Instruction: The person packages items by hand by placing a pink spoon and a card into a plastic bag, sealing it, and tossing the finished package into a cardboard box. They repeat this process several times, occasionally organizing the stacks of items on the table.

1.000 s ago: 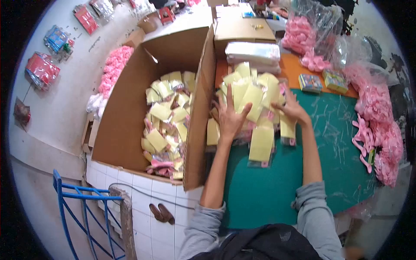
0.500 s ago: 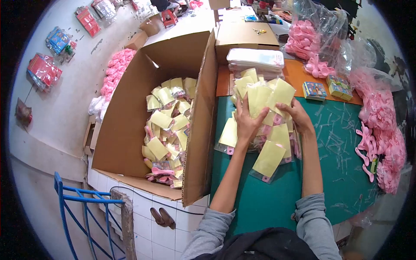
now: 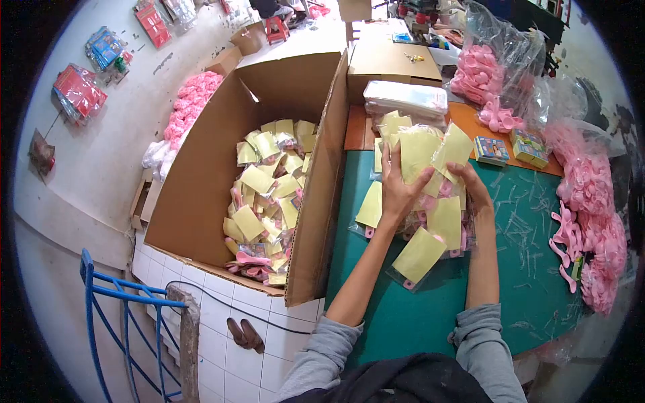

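Observation:
A heap of clear plastic packets with pale yellow cards and pink plastic pieces stands on the green tabletop. My left hand presses on the heap's left side, thumb and fingers around several packets. On the right side my right hand is curled around the packets, some fingers hidden behind a yellow card. A loose packet lies nearest to me, below the hands. Left of the table, an open cardboard box holds many similar packets.
Behind the heap lies a stack of clear bags. Two stacks of small printed cards sit to its right. Pink spoons and bags of pink pieces line the right edge, near scattered clear strips. A blue metal frame stands lower left.
The view has shifted slightly, so most things appear a little further right. Both hands stay around the packets, which lean slightly differently.

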Motion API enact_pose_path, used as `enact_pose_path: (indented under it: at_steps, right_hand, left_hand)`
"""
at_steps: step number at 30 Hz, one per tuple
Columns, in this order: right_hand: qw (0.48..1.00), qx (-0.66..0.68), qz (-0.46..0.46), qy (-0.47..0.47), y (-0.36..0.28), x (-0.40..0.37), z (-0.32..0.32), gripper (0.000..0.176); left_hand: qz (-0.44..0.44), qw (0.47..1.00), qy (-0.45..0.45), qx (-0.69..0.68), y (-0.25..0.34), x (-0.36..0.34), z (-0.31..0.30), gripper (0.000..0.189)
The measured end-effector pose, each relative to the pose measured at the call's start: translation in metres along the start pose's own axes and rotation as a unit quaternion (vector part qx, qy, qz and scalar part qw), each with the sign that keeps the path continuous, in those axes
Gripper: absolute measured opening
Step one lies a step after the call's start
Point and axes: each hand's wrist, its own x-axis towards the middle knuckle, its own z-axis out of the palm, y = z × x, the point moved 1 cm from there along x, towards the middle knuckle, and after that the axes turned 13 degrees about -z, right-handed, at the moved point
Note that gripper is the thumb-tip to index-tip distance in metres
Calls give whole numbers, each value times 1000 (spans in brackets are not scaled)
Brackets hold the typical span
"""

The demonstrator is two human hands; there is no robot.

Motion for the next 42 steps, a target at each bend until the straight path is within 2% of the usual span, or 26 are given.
enact_pose_path:
  at_steps: [3, 5, 8, 11, 17, 21, 24, 27, 29, 31, 33, 35, 36, 38, 39, 41, 42]
  right_hand:
    - [998, 12, -45, -44, -12, -1, -3, 64]
    - [996, 12, -88, -18, -20, -4, 1, 63]
    - [995, 8, -98, 8, -37, -11, -3, 62]
    - [992, 26, -113, 41, -55, -21, -2, 59]
    - [974, 162, -133, 82, -80, -48, 10, 53]
    - [956, 154, -222, 114, -99, -59, 23, 52]
    - [946, 202, -230, 103, -114, -64, 20, 52]
    - [934, 203, -277, 102, -126, -67, 25, 54]
    - [936, 78, -323, 121, -133, -58, 23, 54]
    - [923, -15, -358, 143, -141, -57, 45, 51]
    - [969, 104, -221, 26, -172, -34, 72, 44]
    - [966, 61, -250, 24, -182, -18, 105, 41]
    - [960, 50, -277, 0, -183, -3, 123, 40]
    - [937, 39, -340, -64, -177, 36, 159, 41]
    - [919, 38, -379, -101, -175, 47, 182, 43]
    - [936, 82, -322, -117, -164, 61, 230, 45]
    - [925, 103, -341, -133, -155, 72, 255, 47]
  left_hand:
    - [21, 1000, -7, -16, 16, 0, 2, 80]
    - [39, 998, -11, -41, 28, 1, 3, 74]
    - [16, 995, -47, -82, 42, 4, 10, 84]
    - [58, 994, -59, -67, 60, 9, 19, 84]
    - [93, 992, -81, -39, 103, 14, 29, 85]
    - [130, 987, -97, -19, 135, 15, 28, 86]
    - [144, 983, -117, -12, 165, 10, 26, 88]
    - [187, 976, -108, 11, 192, 10, 17, 91]
    - [195, 974, -113, -3, 207, 17, 8, 92]
    - [177, 980, -88, -14, 222, 28, -17, 95]
    - [198, 971, -124, -54, 237, 49, -49, 95]
    - [255, 966, -39, -5, 253, 60, -88, 92]
    - [225, 973, -46, -30, 263, 59, -110, 88]
    - [186, 961, -200, -54, 283, 53, -165, 73]
    - [172, 981, -89, 32, 282, 64, -180, 71]
    - [160, 983, -81, -35, 272, 89, -211, 70]
    - [176, 979, -91, -46, 259, 110, -228, 72]
